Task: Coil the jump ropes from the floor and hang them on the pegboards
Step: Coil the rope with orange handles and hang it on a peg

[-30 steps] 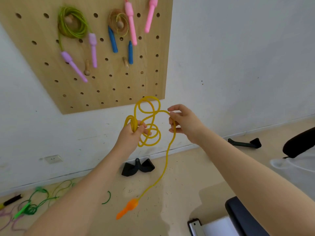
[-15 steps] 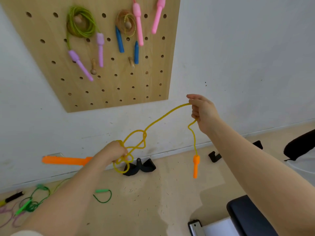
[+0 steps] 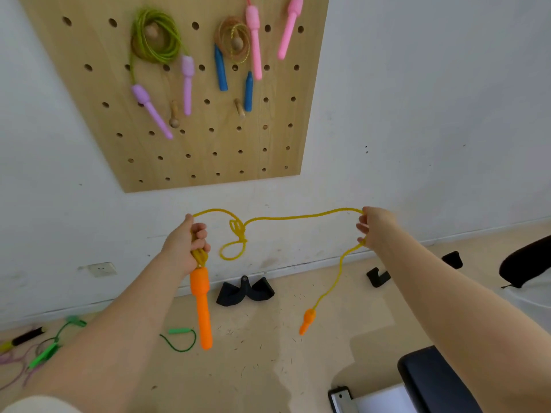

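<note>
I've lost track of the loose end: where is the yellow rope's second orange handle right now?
In the head view, the small orange handle dangles right of centre above the floor, on the yellow rope hanging below the right hand.

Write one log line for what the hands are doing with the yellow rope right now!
left hand: grips yellow jump rope bunch | right hand: pinches rope | middle: tangled | orange plastic handles: dangling | wooden pegboard: not yet hung
</note>
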The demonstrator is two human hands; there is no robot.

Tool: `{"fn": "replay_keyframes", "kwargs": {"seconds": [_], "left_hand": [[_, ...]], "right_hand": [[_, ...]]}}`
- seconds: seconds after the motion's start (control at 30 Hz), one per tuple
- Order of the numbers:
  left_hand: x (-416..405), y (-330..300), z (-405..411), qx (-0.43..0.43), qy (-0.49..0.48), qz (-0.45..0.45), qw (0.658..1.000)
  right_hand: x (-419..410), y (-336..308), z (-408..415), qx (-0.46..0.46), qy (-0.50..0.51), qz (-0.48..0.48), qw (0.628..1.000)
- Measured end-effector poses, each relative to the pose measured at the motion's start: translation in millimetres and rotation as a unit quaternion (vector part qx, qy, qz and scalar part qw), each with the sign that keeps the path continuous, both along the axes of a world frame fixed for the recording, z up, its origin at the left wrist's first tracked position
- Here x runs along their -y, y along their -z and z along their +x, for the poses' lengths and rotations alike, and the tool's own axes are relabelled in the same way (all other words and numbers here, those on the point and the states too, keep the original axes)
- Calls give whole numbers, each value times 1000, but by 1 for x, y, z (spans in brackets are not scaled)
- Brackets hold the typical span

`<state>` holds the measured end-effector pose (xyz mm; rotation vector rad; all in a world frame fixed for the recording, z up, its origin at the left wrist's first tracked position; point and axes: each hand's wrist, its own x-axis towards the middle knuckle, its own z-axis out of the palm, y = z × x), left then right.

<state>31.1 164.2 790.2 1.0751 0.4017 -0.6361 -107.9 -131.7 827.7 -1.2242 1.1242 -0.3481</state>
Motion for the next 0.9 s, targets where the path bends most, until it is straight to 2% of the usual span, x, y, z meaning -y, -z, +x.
{"fn": "replay_keyframes", "kwargs": {"seconds": [0.1, 0.17, 0.2, 0.23, 0.27, 0.33, 0.37, 0.43, 0.5, 0.57, 0.8, 0.87, 0.9], "left_hand": [[14, -18, -15, 59, 153, -27, 986], [24, -36, -25, 93, 256, -28, 962], [28, -45, -29, 103, 288, -41, 951], [32, -53, -33, 107, 310, -62, 943], [35, -60, -37, 108, 322, -84, 937], [40, -71, -43, 107, 342, -116, 926], [40, -74, -45, 105, 354, -133, 920], [38, -77, -46, 110, 370, -183, 904], [31, -76, -44, 119, 336, -228, 906], [23, -68, -42, 130, 246, -256, 926], [35, -60, -42, 170, -5, -315, 934], [38, -57, -36, 179, -62, -269, 944], [41, -54, -38, 212, -60, -180, 959]], "right_hand": [[-15, 3, 1, -104, -149, -31, 983], [-32, 4, 8, -178, -215, -129, 952], [-40, 2, 12, -166, -253, -169, 938], [-49, -1, 15, -114, -297, -179, 931], [-59, -4, 18, -47, -353, -161, 921], [-78, -11, 22, 45, -466, -117, 876], [-86, -11, 25, 71, -499, -118, 856], [-93, -10, 29, 86, -497, -149, 851], [-88, -3, 29, 70, -477, -169, 860], [-80, 5, 25, 47, -475, -179, 860], [-77, -4, 27, -47, -573, -204, 792], [-79, -9, 24, -50, -592, -189, 782], [-80, -10, 24, -48, -603, -183, 775]]}}
